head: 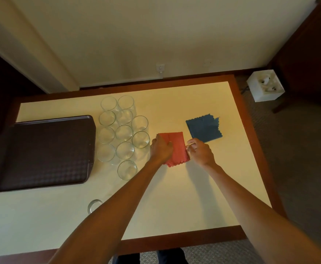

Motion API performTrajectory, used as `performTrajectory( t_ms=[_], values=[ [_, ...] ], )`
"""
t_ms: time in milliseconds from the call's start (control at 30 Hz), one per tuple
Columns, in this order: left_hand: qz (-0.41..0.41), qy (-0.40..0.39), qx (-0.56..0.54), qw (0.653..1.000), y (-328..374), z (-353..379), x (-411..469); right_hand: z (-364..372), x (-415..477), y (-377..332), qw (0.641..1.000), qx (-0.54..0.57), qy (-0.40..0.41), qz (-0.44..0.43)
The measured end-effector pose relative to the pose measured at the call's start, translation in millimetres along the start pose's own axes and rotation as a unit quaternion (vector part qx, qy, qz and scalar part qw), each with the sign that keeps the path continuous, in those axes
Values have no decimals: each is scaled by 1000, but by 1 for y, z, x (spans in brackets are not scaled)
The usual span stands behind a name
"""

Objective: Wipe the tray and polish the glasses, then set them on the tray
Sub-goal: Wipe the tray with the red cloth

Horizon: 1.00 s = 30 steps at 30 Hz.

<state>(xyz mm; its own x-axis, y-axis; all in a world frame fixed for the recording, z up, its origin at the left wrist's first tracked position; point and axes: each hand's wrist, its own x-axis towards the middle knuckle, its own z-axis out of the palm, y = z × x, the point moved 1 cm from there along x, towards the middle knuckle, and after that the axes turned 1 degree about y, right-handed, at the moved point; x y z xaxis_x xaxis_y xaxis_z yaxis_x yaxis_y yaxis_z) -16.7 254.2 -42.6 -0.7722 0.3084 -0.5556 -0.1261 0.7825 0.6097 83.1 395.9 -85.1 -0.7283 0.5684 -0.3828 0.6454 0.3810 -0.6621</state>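
A dark brown tray [41, 153] lies at the left of the table. Several clear glasses [124, 132] stand upright in a cluster just right of it, and one more glass [93, 204] sits nearer me, partly behind my left forearm. A folded red cloth [176, 147] lies in the middle of the table. My left hand [160, 149] grips its left edge and my right hand [200, 151] pinches its right edge. A folded blue cloth [204, 128] lies flat just beyond my right hand.
The table [174, 206] has a cream top with a dark wood border and stands against a wall. A white bin [265, 88] sits on the carpet at the far right, beside dark wooden furniture [308, 54].
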Motion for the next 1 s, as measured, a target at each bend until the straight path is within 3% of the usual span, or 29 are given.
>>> performTrajectory(
  t_ms=[133, 267, 333, 533, 767, 1000],
  values=[
    [108, 26, 35, 993, 12, -6, -8, -13, 12, 2, 995, -21, 96, -25],
    [172, 1, 28, 985, 24, -5, -1, -17, 27, 6, 983, -165, 74, -12],
    [189, -15, 30, 981, 28, -4, 5, -17, 32, 12, 976, -210, 61, -5],
    [210, -23, 15, 977, 38, -16, 2, -19, 33, 26, 949, -266, 122, -115],
    [247, 6, -25, 969, 44, -54, -28, -46, 2, -14, 959, -73, 241, -130],
    [284, 65, -77, 953, 42, -131, -85, -71, -66, -110, 932, 154, 243, -220]
  ],
)
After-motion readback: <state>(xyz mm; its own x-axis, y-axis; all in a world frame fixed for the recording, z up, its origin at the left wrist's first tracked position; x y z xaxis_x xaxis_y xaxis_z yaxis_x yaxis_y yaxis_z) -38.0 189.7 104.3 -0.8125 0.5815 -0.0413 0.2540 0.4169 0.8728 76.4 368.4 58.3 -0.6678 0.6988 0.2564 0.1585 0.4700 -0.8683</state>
